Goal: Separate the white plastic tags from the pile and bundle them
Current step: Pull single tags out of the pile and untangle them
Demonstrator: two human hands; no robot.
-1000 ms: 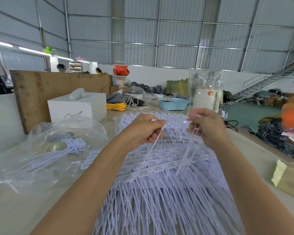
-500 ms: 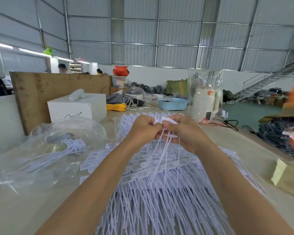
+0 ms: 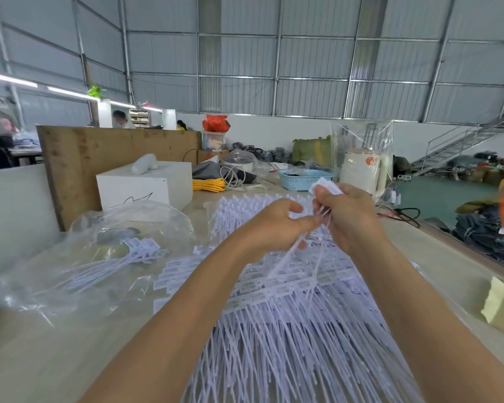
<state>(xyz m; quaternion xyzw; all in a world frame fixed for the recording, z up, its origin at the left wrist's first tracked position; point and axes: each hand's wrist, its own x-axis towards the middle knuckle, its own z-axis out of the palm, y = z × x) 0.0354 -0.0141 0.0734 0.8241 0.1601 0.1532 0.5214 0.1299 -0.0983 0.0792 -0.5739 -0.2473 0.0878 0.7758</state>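
A pile of plastic tags [image 3: 288, 330] lay on the table [image 3: 56, 359], a plastic bag [image 3: 99, 257] to its left, a box [image 3: 146, 184] behind the bag, a basket [image 3: 304, 179] farther back.

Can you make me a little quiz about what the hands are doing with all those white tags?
1. True or false: the right hand grips a few white tags.
2. What colour is the basket at the back of the table? A red, B blue, C black.
3. Fill in: the finished tags on the left lie in a clear plastic ____.

Key: 1 true; 2 B; 3 bag.
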